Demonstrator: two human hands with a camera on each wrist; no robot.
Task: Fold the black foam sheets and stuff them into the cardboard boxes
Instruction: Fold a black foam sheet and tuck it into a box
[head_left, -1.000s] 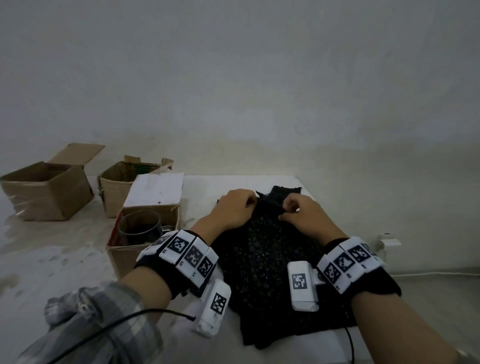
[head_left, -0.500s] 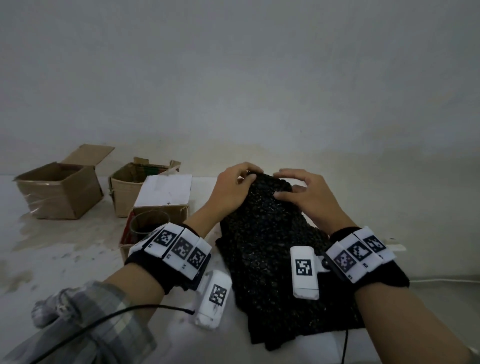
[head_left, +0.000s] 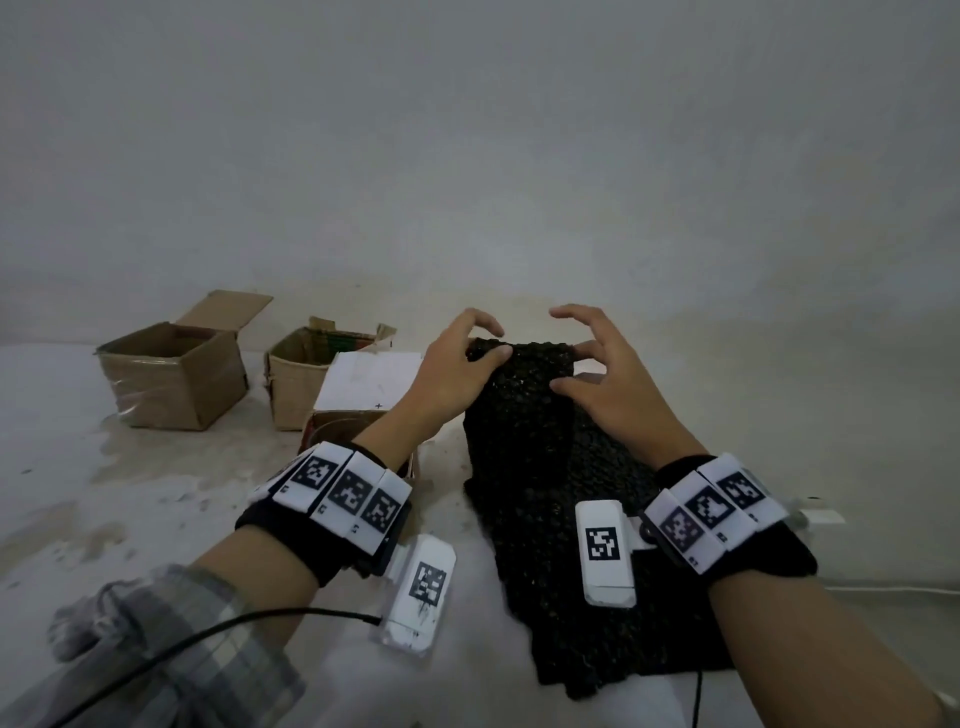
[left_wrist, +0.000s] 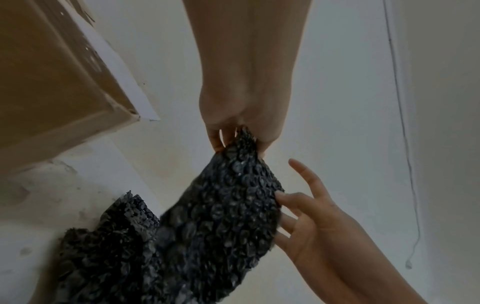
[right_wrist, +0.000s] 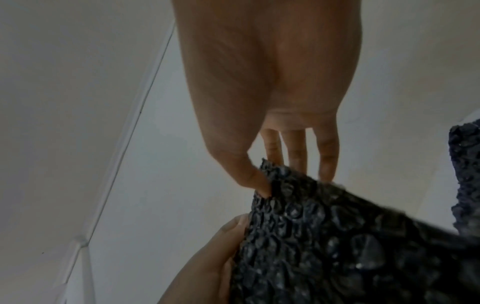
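1. Pinching the far edge of the black foam sheet (head_left: 545, 467), the left hand (head_left: 452, 374) has its grip clamped on it, thumb on top and fingers curled behind.
2. The right hand (head_left: 608, 384) pinches the same edge just beside it, thumb under the fold; its other fingers are spread.
3. That far edge is lifted off the white counter (head_left: 467, 649) while the sheet's near part lies flat on it.
4. Left of the sheet stands a cardboard box (head_left: 358, 431) with a white flap; beyond it are a second open box (head_left: 306, 384) and, farthest from the sheet, a third open box (head_left: 171, 374).
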